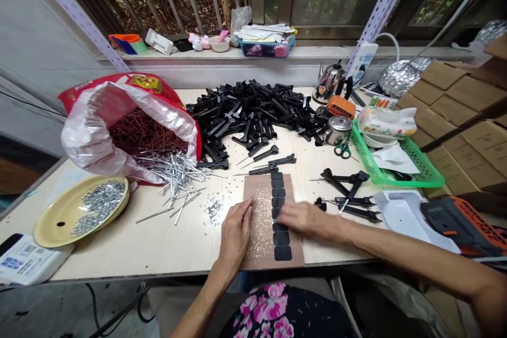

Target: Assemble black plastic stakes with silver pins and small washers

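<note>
A brown board (259, 253) lies at the front of the table, speckled with pale bits on its left part. Along its right side runs a column of rounded black pads (282, 253). My left hand (236, 229) holds the board's left edge, thumb and fingers close together. Over the middle of the pad column is my right hand (303, 217), its fingers bunched and slightly blurred. Its fingertips hide whatever lies beneath them. Small silvery metal pieces (214, 208) are scattered left of my left hand. Several black tool-like parts with metal rods (358, 182) lie beyond my right hand.
A large heap of black parts (253, 108) fills the back. At left, a red sack (130, 116) spills metal rods (178, 174) beside a yellow dish (51, 222). To the right stand a green basket (428, 177), a white tray (400, 216), scissors (343, 151) and boxes (455, 142).
</note>
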A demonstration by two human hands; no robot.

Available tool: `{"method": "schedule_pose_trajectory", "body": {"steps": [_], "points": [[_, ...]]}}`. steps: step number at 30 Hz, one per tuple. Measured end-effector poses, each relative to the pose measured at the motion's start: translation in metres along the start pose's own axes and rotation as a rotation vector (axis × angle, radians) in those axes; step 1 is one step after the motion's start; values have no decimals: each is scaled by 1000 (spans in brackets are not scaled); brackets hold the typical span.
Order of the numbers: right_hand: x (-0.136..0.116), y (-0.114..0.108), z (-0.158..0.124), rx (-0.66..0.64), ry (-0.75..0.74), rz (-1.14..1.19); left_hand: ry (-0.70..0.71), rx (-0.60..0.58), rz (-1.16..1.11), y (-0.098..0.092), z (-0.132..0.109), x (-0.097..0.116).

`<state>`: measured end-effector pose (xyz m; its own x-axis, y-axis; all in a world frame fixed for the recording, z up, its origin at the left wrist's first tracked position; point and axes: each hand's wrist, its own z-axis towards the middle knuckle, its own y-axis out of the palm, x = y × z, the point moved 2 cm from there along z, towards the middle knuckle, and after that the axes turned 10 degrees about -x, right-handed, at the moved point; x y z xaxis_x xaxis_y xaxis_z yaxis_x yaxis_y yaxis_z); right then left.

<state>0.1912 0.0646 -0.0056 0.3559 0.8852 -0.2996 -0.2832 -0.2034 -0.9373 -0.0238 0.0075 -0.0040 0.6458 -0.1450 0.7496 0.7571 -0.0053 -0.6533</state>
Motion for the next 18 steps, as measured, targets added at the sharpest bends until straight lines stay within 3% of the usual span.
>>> {"method": "schedule_pose_trajectory", "body": {"steps": [1, 3, 6, 9, 14, 18], "points": [[-7, 0, -9, -53, -38, -10, 0, 3, 6, 0, 0, -1], [-11, -9, -29, -63, 56, -9, -3, 10, 15, 0, -1, -1], [5, -35, -51, -67, 271, -89, 1, 6, 4, 0, -2, 0], [24, -60, -47, -102, 377, -314, 8, -4, -14, -3, -3, 4], [52, -66, 20, -82, 397, -375, -22, 105, 124, -29, -2, -4], [73, -46, 85, -313, 392, -278, -130, 208, 412, -68, -7, -30]]}}
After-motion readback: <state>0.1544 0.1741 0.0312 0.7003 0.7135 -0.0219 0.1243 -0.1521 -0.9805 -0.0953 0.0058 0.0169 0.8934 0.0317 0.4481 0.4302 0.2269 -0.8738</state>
